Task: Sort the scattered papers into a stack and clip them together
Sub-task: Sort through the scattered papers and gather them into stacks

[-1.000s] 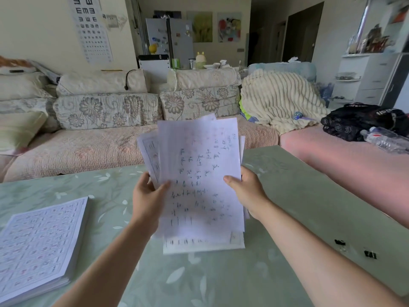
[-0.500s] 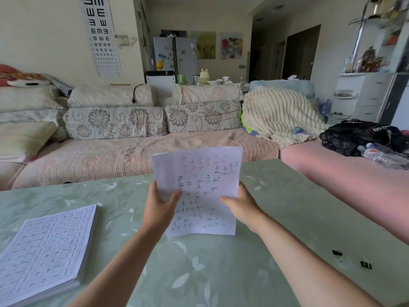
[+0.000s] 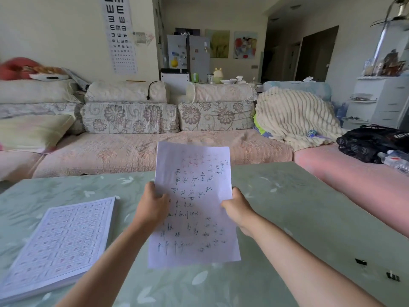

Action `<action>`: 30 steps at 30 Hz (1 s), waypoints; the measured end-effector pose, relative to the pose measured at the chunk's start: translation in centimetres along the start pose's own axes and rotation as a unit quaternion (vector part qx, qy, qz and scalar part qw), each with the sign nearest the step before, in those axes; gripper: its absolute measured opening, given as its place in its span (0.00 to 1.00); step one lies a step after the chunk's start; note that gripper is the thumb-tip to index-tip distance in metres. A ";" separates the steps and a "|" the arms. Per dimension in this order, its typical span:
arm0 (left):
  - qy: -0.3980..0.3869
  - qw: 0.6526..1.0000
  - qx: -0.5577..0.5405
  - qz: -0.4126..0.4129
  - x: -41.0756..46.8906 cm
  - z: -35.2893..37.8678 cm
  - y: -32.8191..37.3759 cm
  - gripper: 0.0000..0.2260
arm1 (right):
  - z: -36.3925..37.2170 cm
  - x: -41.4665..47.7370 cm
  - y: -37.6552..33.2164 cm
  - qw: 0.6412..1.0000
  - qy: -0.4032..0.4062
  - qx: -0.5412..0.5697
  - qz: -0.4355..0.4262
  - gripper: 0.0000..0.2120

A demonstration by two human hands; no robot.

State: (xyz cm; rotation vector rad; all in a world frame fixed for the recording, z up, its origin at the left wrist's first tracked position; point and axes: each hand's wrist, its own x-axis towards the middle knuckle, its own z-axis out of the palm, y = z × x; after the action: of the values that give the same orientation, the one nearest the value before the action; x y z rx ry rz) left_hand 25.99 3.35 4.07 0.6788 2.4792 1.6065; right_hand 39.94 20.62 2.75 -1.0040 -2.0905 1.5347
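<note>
Head view has the handwritten papers (image 3: pixel 194 173) raised at centre frame, tilted above the green floral table (image 3: pixel 287 207); how many sheets they are cannot be told; the left hand (image 3: pixel 150 207) pinches their left edge, thumb on the written face; the right hand (image 3: pixel 239 209) pinches the right edge likewise; at 8 o'clock from them a thick stack of printed grid sheets (image 3: pixel 59 242) lies flat on the table; at 4 o'clock two black binder clips (image 3: pixel 360 261) sit near the table's right edge, well apart from both hands; at 12 o'clock stands a flowered sofa (image 3: pixel 110 156).
</note>
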 end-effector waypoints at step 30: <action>0.060 0.934 0.220 -0.276 5.7 -23.8 -21.1 0.08 | 34.7 1.3 -6.9 0.987 -0.125 -0.051 0.091 0.06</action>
State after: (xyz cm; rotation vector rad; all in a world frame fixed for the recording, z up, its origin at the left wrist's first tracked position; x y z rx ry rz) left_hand 6.64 -21.41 -3.57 -0.1071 2.7907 0.9257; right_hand 14.21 -2.96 -3.04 -1.1154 -2.3235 1.7366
